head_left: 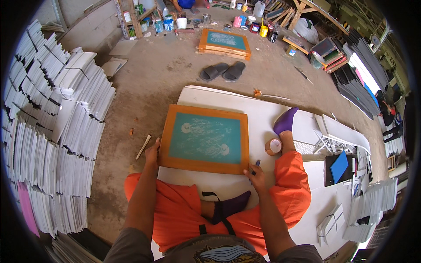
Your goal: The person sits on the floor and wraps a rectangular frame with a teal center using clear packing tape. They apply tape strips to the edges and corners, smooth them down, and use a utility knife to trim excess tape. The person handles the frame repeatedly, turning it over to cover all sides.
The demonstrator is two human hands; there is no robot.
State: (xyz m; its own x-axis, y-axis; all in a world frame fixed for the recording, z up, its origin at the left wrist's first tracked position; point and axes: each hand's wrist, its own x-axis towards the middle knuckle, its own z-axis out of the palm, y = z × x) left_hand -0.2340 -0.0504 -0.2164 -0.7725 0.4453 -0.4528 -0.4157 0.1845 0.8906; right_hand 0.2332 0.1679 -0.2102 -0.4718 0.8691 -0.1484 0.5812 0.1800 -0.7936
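A screen-printing frame [204, 163] with orange-brown wooden edges lies over my lap and a white board, tilted slightly. Pale line drawings mark its teal mesh [204, 138]. On its left edge, near the lower corner, my left hand [152, 151] is closed, fingers partly hidden beneath. My right hand [256, 175] is at the lower right corner, its fingers closed around a slim dark-blue tool [257, 163] whose kind I cannot make out. A roll of brown tape [273, 146] stands right of that hand, beside my foot.
White sheets [289, 98] spread under me. Tall stacks of white boards [66, 131] line the left. Ahead lie black slides [215, 71] and more screen frames [225, 43]; paint tubs [169, 25] stand beyond. A blue pad [339, 167] and board scraps sit at right.
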